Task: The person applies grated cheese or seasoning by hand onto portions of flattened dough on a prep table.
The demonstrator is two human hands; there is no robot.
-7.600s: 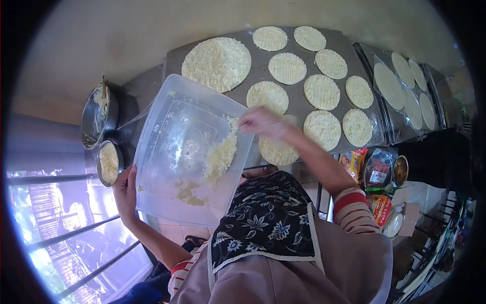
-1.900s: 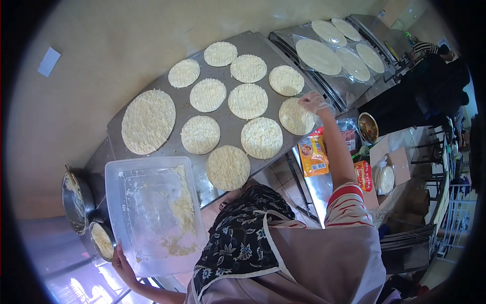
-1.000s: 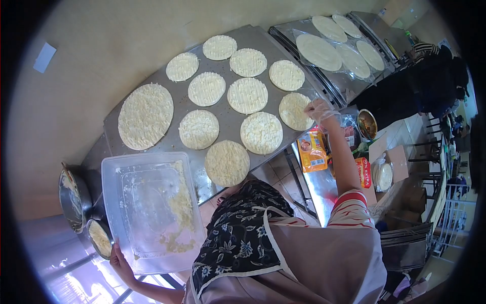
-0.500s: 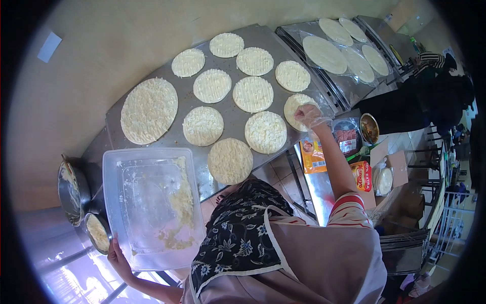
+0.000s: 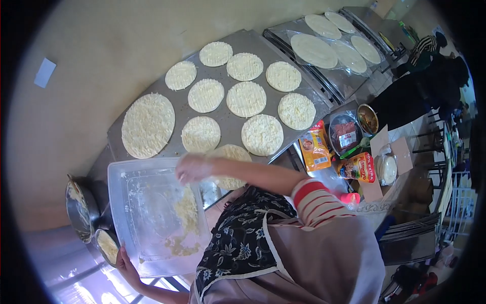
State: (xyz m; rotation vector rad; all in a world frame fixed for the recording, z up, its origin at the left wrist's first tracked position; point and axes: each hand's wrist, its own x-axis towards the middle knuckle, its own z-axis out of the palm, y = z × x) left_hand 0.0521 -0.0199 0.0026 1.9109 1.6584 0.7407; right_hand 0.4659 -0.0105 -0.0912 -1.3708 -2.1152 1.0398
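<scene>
My left hand (image 5: 125, 263) grips the near-left rim of a clear plastic tub (image 5: 144, 202), its thumb along the wall. Grated cheese (image 5: 186, 213) lies along the tub's right side. Over the tub's far right corner is my right hand (image 5: 194, 168), in a clear plastic glove; motion smears its fingers. Behind that forearm a cheese-topped pizza base (image 5: 230, 153) is partly hidden. Several more round bases, such as one close by (image 5: 262, 135) and one at the right (image 5: 296, 111), lie covered with grated cheese on the metal table (image 5: 167, 106). A bigger one (image 5: 148, 125) lies at the left.
A dark pot (image 5: 81, 207) and a small bowl with pale contents (image 5: 107, 247) stand left of the tub. At the right are sauce pouches (image 5: 315, 147), a bowl holding a meat pack (image 5: 346, 134) and a cardboard box (image 5: 372, 190). Plain bases (image 5: 314, 50) lie on plastic further back. A person in dark clothes (image 5: 410, 96) stands beyond.
My right hand has swung left from the rightmost base to above the tub. More grated cheese now covers that base. My left hand stays on the tub's rim.
</scene>
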